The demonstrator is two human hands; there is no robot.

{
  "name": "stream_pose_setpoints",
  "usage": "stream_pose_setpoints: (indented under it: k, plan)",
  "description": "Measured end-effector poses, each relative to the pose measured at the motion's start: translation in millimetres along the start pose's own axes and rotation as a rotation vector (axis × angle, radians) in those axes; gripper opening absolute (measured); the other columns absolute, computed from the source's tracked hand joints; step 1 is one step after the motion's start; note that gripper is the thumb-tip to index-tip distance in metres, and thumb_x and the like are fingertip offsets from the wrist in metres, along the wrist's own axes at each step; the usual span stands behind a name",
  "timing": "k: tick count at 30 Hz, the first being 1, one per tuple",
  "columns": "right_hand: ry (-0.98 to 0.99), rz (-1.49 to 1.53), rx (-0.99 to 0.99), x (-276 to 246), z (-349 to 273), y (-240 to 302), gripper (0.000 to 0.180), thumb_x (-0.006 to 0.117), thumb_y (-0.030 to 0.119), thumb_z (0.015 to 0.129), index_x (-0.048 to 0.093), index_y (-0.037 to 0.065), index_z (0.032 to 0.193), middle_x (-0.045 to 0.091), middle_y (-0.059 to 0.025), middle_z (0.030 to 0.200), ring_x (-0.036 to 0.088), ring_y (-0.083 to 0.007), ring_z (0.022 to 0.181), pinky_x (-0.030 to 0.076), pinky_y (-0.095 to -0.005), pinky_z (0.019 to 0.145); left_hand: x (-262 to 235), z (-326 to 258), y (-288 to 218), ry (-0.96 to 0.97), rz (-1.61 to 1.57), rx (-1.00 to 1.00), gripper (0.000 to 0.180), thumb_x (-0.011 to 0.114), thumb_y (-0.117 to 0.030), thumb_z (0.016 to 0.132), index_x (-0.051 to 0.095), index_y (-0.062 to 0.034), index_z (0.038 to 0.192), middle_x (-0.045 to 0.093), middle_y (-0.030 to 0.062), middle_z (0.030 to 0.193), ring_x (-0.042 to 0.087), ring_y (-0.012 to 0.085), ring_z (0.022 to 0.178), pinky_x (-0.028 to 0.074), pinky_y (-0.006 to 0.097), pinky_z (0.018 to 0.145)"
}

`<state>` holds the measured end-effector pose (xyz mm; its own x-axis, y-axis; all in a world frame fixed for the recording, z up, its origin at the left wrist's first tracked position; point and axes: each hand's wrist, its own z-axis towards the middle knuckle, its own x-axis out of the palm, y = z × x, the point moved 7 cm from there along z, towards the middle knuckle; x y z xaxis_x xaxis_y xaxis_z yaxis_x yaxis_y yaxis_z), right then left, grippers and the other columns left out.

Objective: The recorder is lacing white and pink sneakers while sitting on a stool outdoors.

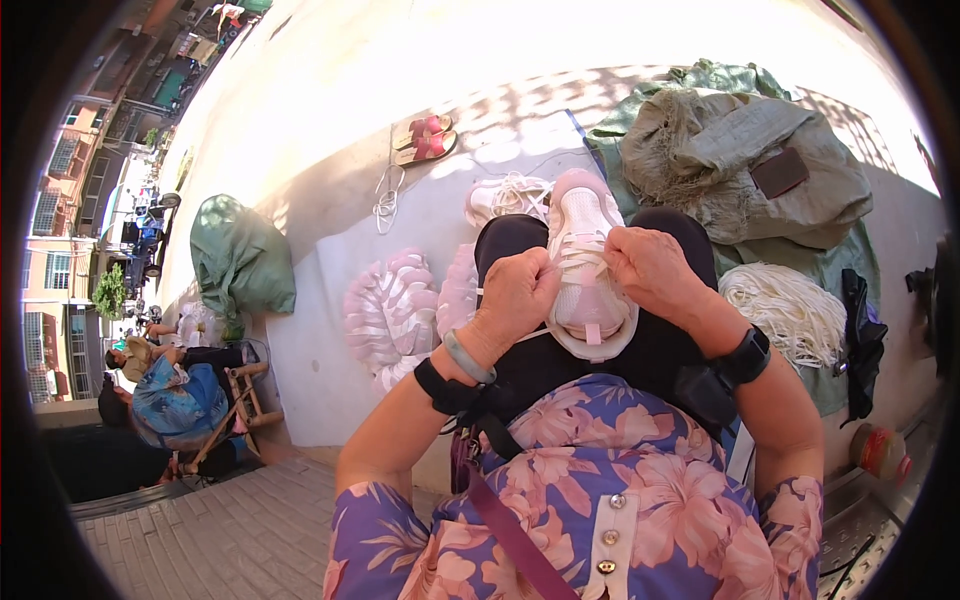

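A white and pale pink sneaker (584,262) rests between my knees, toe pointing away from me and heel nearest. Its white laces run across the tongue. At the shoe's left side my left hand (518,296) is closed in a pinch on the shoelace. Over on the right side my right hand (652,266) is closed too, its fingers pinching the shoelace by the collar. The lace ends inside my fists are mostly hidden. Just beyond my left knee lies another pink and white sneaker (508,196) with loose laces.
Pink and white shoe parts (392,310) lie in a curved row on the pale sheet (310,370). A bundle of white laces (785,312) and a large sack (740,160) are at right. Red sandals (427,140) and a green sack (240,260) stand farther off. Another person sits at left.
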<state>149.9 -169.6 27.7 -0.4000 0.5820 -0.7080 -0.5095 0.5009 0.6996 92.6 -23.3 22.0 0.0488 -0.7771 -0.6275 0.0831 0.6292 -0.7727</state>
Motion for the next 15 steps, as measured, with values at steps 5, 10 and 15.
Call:
stream_pose_setpoints:
  k: [5, 10, 15]
  plan:
    - [-0.007, -0.116, -0.065, 15, -8, 3, 0.018, 0.047, 0.017, 0.087, 0.050, 0.002, 0.077, 0.057, -0.0191, 0.070, 0.056, -0.0381, 0.070, 0.042, -0.0462, 0.064, -12, 7, 12, -0.143, 0.223, 0.044, 0.016, 0.055, -0.013, 0.078, 0.054, -0.0023, 0.066, 0.054, 0.0193, 0.058, 0.056, 0.0382, 0.058, 0.043, 0.043, 0.053]
    - [-0.020, -0.221, -0.018, 19, -43, -31, 0.017, 0.046, 0.011, 0.086, 0.045, 0.001, 0.072, 0.047, -0.0190, 0.066, 0.047, -0.0360, 0.066, 0.035, -0.0437, 0.063, 32, 1, 36, 0.049, 0.102, -0.094, 0.015, 0.054, -0.013, 0.072, 0.060, -0.0005, 0.068, 0.059, 0.0242, 0.070, 0.060, 0.0410, 0.074, 0.047, 0.047, 0.070]
    - [0.015, -0.227, -0.038, 26, -46, -30, 0.015, 0.047, 0.009, 0.087, 0.044, 0.001, 0.074, 0.046, -0.0171, 0.067, 0.045, -0.0340, 0.071, 0.035, -0.0426, 0.065, 35, -10, 44, -0.040, 0.138, -0.141, 0.015, 0.056, -0.013, 0.071, 0.061, 0.0001, 0.066, 0.060, 0.0230, 0.069, 0.061, 0.0400, 0.073, 0.047, 0.046, 0.069]
